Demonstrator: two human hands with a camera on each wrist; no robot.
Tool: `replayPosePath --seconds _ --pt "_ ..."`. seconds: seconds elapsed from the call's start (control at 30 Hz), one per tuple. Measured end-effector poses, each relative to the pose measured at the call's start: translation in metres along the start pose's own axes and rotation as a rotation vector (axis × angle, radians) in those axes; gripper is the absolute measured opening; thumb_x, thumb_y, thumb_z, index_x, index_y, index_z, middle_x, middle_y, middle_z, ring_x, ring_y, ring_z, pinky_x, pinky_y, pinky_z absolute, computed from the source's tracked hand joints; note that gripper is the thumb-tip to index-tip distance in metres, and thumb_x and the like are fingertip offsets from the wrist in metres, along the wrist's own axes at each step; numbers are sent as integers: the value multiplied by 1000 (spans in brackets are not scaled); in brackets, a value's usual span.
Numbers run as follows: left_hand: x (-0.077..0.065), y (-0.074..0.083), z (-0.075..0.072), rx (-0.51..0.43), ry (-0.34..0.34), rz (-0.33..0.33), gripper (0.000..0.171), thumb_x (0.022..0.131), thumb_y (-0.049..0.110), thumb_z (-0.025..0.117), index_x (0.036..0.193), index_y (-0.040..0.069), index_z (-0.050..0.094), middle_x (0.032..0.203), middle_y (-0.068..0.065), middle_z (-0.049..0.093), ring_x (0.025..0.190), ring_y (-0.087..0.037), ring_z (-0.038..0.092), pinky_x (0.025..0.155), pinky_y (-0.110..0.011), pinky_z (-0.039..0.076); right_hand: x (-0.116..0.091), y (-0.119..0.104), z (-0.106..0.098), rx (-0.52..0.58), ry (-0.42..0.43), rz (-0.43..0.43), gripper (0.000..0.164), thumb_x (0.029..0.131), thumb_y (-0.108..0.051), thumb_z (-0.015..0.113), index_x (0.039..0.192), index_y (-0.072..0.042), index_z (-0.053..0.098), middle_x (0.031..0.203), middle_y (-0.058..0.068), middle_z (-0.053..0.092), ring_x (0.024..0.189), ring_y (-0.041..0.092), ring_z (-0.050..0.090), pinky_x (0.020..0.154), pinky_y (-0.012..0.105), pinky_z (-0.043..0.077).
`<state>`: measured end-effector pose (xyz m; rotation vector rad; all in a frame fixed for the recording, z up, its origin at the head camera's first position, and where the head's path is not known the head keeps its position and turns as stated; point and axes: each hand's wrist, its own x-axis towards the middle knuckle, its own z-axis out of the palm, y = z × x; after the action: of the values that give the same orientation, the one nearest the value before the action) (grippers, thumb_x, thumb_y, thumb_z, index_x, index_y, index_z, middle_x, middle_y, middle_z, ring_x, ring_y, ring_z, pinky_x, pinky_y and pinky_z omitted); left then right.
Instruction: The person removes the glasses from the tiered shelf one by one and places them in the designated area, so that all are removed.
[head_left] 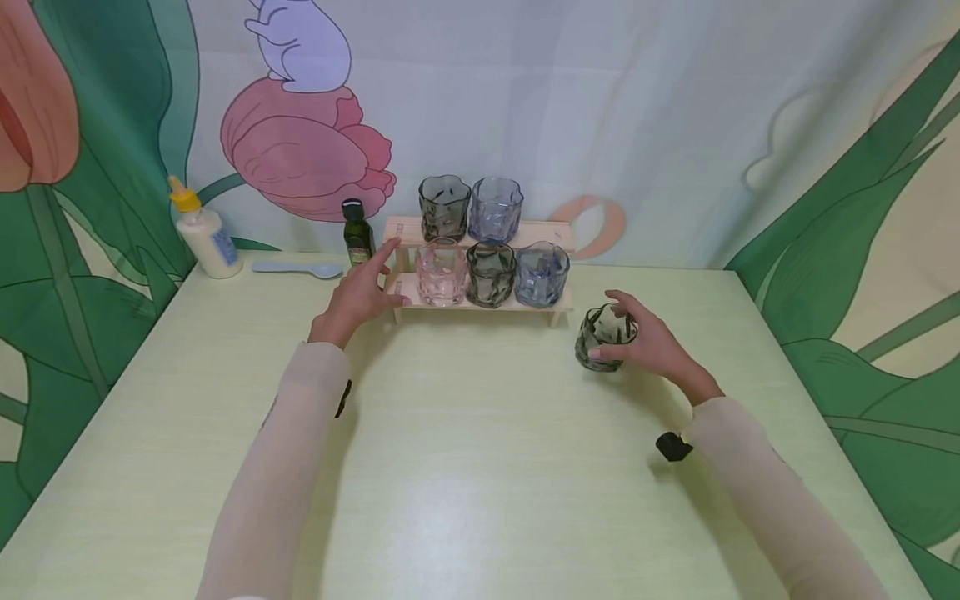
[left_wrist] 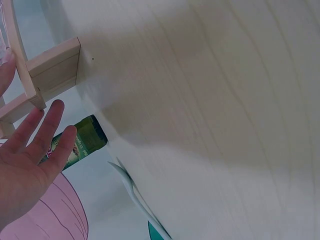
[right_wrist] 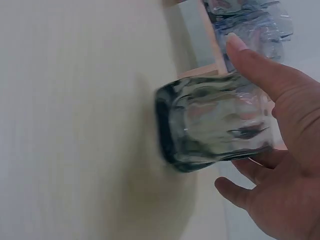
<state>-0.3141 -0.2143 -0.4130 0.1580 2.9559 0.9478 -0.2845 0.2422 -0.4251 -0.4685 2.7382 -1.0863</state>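
Note:
My right hand [head_left: 651, 340] grips a smoky grey glass [right_wrist: 215, 122] with wavy sides, thumb on one side and fingers on the other. The glass is close over the table, right of a small two-tier wooden rack [head_left: 483, 307]. At the rack's left end is my left hand [head_left: 358, 293], its fingers extended and fingertips right at the wood; the thumb reaches the lower shelf. On the upper tier stand a grey glass [head_left: 444, 210] and a blue glass [head_left: 496, 210]. The lower tier carries a pink glass [head_left: 441, 273], another grey glass [head_left: 491, 275] and another blue glass [head_left: 542, 275].
Behind my left hand stands a dark green bottle [head_left: 357, 229] with a black cap. A pale blue spoon [head_left: 296, 269] lies farther left, near a white squeeze bottle [head_left: 210, 240] with a yellow top. A printed curtain [head_left: 675, 125] hangs behind the table [head_left: 450, 467].

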Motion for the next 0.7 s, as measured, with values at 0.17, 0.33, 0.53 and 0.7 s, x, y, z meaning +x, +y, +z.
replayPosePath --seconds 0.17,0.33,0.53,0.7 --pt "0 -1 -2 -4 2 -7 98 88 21 77 161 33 13 140 -22 54 109 -39 63 94 -57 47 11 -17 -15 16 18 -13 99 84 -34 82 160 -21 19 161 21 30 150 41 27 115 63 26" --pt "0 -1 -2 -5 -3 -5 98 88 21 77 161 33 12 140 -22 53 109 -39 63 95 -57 47 24 -33 -26 38 50 -26 97 83 -32 82 159 -21 22 161 19 30 151 38 26 116 61 26" --pt "-1 -1 -2 -6 3 7 98 88 21 78 161 33 13 140 -22 54 108 -40 63 93 -57 48 42 -51 -30 43 74 -68 94 85 -30 81 159 -22 23 161 17 31 150 36 28 116 59 27" --pt "0 0 0 -5 1 0 98 88 22 78 161 33 13 140 -22 54 109 -40 63 93 -57 48 58 -69 -32 30 75 -106 94 84 -29 81 159 -21 24 162 17 31 149 37 30 115 59 30"
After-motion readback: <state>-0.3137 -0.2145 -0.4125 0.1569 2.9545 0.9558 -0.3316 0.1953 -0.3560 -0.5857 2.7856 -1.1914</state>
